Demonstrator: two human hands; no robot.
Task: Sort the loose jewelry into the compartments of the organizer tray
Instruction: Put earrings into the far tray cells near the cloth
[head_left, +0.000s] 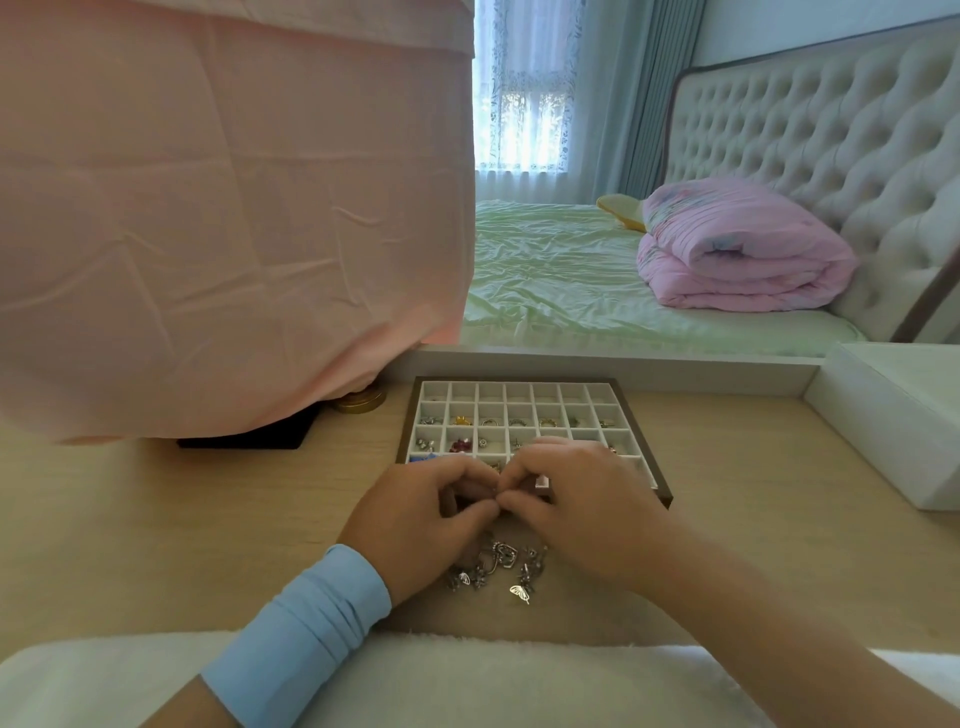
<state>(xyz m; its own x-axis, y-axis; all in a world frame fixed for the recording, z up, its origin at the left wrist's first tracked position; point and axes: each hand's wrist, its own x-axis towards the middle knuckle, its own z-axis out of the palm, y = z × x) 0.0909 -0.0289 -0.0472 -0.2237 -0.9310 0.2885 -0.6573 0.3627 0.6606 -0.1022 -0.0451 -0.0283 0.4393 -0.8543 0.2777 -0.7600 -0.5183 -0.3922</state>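
Centrally, the left hand (421, 519) and right hand (576, 499) were pinched together on a small, largely hidden piece — the organizer tray (410, 415) lay directly on the far side, the loose jewelry (498, 569) just on the near side.

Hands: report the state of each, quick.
Left hand: fingers curled, pinching a small piece, mostly hidden.
Right hand: fingers curled, pinching the same piece.

The organizer tray (408, 421) had a dark brown frame and white grid cells. In front of it, silver loose jewelry (501, 569) lay on the pale wood-grain desk (208, 519). Left of it hung a pink cloth (234, 208); beyond it, a mint-green sheet (550, 270) and pink quilt (737, 249).
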